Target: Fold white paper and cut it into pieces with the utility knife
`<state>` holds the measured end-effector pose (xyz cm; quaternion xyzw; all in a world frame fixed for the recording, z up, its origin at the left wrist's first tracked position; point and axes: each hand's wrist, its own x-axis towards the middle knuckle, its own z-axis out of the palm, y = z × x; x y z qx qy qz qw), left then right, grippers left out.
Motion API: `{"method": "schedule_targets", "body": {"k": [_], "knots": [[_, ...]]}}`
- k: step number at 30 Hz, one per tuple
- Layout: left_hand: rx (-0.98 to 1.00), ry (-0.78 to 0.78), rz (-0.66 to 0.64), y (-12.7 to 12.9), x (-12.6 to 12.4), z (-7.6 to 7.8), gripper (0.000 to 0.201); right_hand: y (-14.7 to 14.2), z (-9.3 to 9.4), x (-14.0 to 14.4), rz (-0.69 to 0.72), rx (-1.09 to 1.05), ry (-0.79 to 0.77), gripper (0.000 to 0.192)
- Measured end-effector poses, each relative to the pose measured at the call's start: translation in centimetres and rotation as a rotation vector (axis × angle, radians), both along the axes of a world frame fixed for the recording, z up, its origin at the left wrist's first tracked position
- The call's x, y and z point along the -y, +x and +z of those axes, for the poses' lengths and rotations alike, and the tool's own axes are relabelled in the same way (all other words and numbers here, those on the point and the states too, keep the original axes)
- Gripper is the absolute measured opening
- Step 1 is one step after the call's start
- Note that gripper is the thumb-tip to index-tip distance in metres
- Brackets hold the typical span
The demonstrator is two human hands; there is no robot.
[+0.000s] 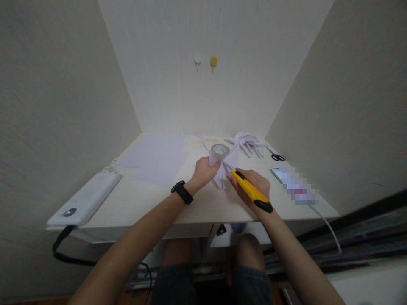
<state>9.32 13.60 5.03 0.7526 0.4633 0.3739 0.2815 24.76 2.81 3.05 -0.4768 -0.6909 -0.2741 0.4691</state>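
My right hand (254, 182) is wrapped round a yellow utility knife (249, 186) with black ends. Its blade points toward the middle of a folded white paper piece (233, 156); I cannot tell how deep the blade sits in the paper. My left hand (206, 169), with a black watch on the wrist, pinches the left side of that paper. A roll of clear tape (220, 149) shows just beyond my left fingers, close to the paper. The fingertips of my left hand are partly hidden by the folds.
White paper sheets (159, 156) lie on the left of the pale desk (200, 207). Folded paper pieces (248, 142) are piled at the back right, near black scissors (277, 157). A phone (292, 184) with a cable lies right. A white device (85, 199) stands left.
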Motion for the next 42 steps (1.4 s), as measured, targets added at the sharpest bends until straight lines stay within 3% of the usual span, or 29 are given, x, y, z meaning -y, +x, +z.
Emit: {"method": "schedule_targets", "body": {"k": [3, 9, 15, 19, 26, 29, 37, 39, 42], "knots": [[-0.032, 0.037, 0.006, 0.0, 0.0, 0.0, 0.027, -0.4, 0.1, -0.1, -0.112, -0.071, -0.013, 0.022], [0.003, -0.006, 0.015, -0.1, -0.4, 0.2, 0.022, 1.2, 1.2, 0.6, 0.146, 0.071, -0.218, 0.029], [0.304, -0.207, -0.084, -0.1, -0.8, -0.2, 0.023, 2.7, 2.6, 2.3, 0.128, 0.375, -0.535, 0.044], [0.445, -0.331, -0.199, -0.4, -0.9, -0.2, 0.028, 2.5, 3.5, 2.9, 0.143, 0.511, -0.601, 0.041], [0.465, -0.445, -0.264, -0.7, -1.6, -0.5, 0.030, 2.5, 4.3, 3.8, 0.184, 0.626, -0.620, 0.030], [0.510, -0.500, -0.296, -0.9, -1.8, -0.6, 0.033, 3.6, 4.3, 3.9, 0.248, 0.378, -0.615, 0.022], [0.445, -0.606, -0.246, -1.2, -2.3, -0.7, 0.027, 7.5, 2.4, 1.8, 0.676, -0.766, -0.754, 0.030], [0.420, -0.611, -0.226, -1.3, -2.4, -0.8, 0.026, 7.7, 2.3, 0.9, 0.697, -0.956, -0.746, 0.028], [0.378, -0.617, -0.206, -1.5, -2.5, -0.7, 0.026, 7.8, 2.2, -0.9, 0.591, -1.126, -0.764, 0.023]]}}
